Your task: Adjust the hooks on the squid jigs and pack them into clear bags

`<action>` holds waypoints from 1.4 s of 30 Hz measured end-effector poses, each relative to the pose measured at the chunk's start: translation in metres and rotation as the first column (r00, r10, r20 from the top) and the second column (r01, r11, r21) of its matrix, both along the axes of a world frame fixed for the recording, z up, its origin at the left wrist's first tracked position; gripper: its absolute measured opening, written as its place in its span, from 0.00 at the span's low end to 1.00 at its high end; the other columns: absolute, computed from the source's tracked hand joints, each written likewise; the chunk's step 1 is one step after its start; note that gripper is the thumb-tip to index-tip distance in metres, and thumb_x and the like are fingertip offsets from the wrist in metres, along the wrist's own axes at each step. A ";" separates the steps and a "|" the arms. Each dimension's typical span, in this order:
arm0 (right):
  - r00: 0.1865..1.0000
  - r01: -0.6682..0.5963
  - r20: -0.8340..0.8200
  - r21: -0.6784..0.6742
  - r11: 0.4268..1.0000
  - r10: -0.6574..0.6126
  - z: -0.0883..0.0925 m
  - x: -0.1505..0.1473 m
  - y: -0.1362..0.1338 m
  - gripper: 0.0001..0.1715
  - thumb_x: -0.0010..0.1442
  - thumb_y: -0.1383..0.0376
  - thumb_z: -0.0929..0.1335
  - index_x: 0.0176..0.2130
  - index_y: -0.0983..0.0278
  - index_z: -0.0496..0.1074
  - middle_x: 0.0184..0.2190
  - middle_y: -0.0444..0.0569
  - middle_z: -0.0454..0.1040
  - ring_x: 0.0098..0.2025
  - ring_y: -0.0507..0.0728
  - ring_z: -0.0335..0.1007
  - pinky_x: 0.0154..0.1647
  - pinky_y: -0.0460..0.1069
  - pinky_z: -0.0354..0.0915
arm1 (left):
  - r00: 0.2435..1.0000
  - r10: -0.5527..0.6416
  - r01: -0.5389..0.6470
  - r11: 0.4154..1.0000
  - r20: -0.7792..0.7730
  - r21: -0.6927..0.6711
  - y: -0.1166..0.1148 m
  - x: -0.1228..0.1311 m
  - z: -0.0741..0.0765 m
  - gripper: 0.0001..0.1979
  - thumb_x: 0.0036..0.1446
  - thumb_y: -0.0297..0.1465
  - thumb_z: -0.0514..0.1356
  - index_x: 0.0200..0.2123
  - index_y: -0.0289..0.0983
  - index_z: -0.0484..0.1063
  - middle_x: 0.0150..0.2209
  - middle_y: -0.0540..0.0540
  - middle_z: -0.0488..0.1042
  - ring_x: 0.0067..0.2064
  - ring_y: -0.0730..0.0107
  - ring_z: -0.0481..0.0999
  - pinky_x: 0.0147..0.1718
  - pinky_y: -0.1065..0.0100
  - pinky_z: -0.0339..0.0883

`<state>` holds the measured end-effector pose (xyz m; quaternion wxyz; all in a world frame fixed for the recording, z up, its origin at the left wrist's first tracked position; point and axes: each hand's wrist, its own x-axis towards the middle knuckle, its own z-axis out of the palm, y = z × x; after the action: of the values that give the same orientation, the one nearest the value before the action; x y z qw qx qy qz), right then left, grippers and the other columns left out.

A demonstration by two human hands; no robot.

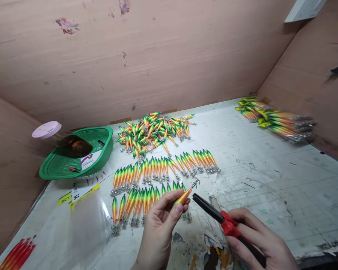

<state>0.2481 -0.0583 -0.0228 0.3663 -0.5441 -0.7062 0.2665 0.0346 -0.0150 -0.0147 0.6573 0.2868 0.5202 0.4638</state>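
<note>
Between the thumb and fingers of my left hand (165,223) is a squid jig (183,197) with an orange body, its metal hook crown pointing up and right. My right hand (259,238) is wrapped round red-handled pliers (211,210). The jaw tips are close to the jig's hook end, a small gap apart from its body. Behind my left hand lie two rows of green-and-orange jigs, a front row (141,200) partly hidden by that hand and a back row (154,167). Farther back is a loose heap of similar jigs (152,131).
A green basket (108,150) holding a bottle and a label stands at the left. Clear plastic bags (87,221) with yellow headers lie in front of it. Red jigs (18,253) are at the lower left, and bagged jigs (287,122) at the back right. Cardboard walls (157,56) enclose the table.
</note>
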 end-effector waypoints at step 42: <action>0.930 -0.261 -0.358 -0.474 0.841 0.087 0.008 0.024 0.005 0.22 0.65 0.53 0.62 0.26 0.63 0.69 0.32 0.48 0.69 0.35 0.55 0.68 0.37 0.47 0.64 | 0.898 -0.382 0.402 0.914 -0.218 0.057 0.006 -0.010 -0.001 0.19 0.59 0.44 0.58 0.46 0.37 0.75 0.28 0.51 0.61 0.27 0.77 0.59 0.27 0.74 0.55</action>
<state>0.2717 -0.0534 -0.0145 0.2922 -0.5036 -0.5869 0.5626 0.0247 -0.0086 -0.0156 0.6658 0.4641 0.4915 0.3159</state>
